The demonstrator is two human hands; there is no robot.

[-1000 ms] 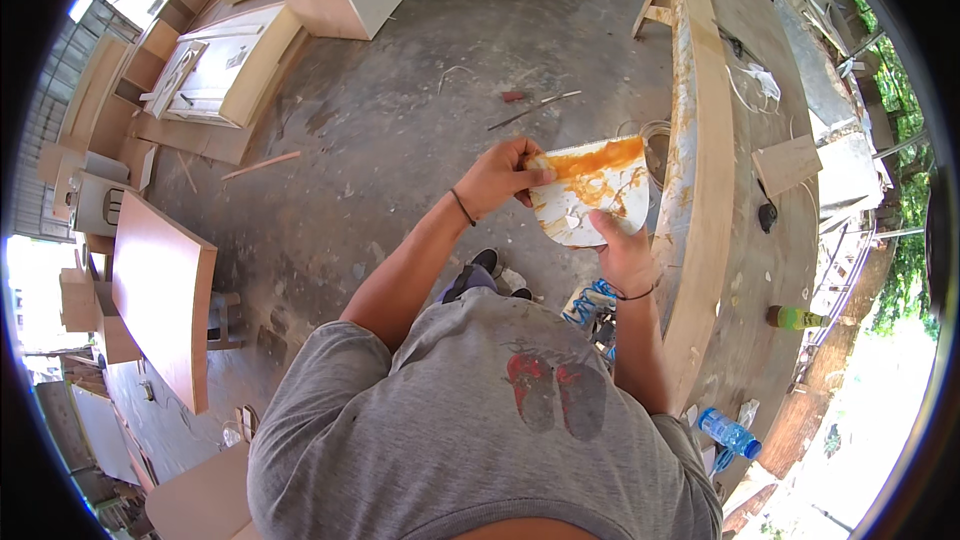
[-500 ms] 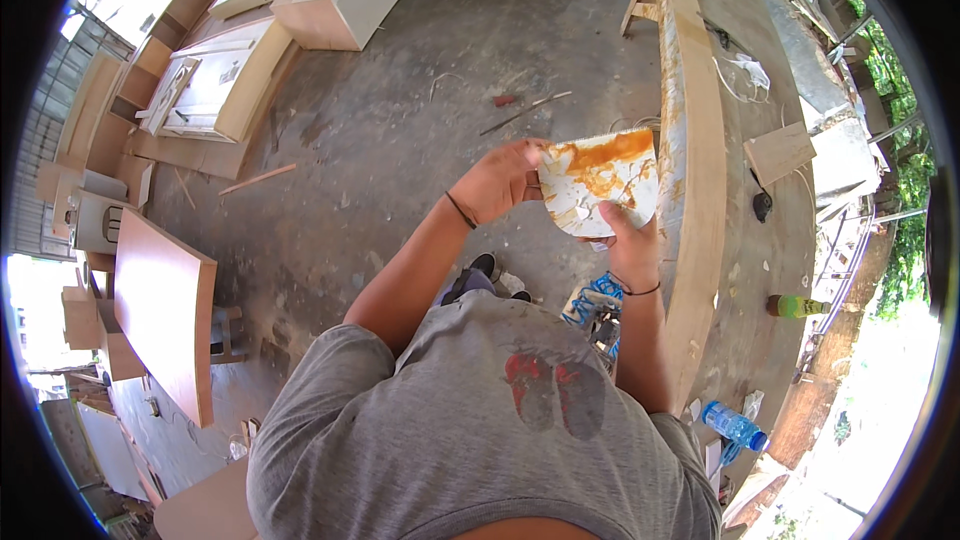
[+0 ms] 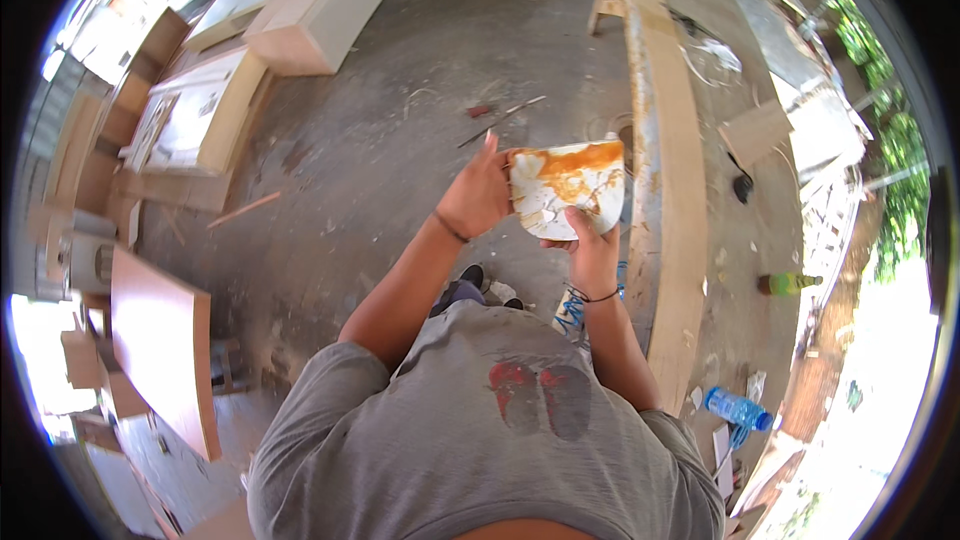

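A white, flat piece with a straight top edge and a rounded bottom (image 3: 545, 202) is held up in front of me, smeared with orange-brown paste along its top and middle. My right hand (image 3: 592, 245) grips its lower edge, thumb on the face and fingers underneath. At its left edge is my left hand (image 3: 476, 192), one digit raised and the other fingers curled against the edge, their tips partly hidden behind it. Dark bands circle both wrists.
A long workbench with a pale board (image 3: 680, 200) runs along my right. On it are a green bottle (image 3: 785, 284) and a blue-capped water bottle (image 3: 737, 407). Unfinished cabinets (image 3: 300, 30) stand far left, a wooden panel (image 3: 165, 340) nearer. A thin stick (image 3: 503, 121) lies on the floor.
The whole view has shifted, and the smeared piece with both hands appears further left. A digit of my left hand now points upward. My right hand keeps its grip on the piece.
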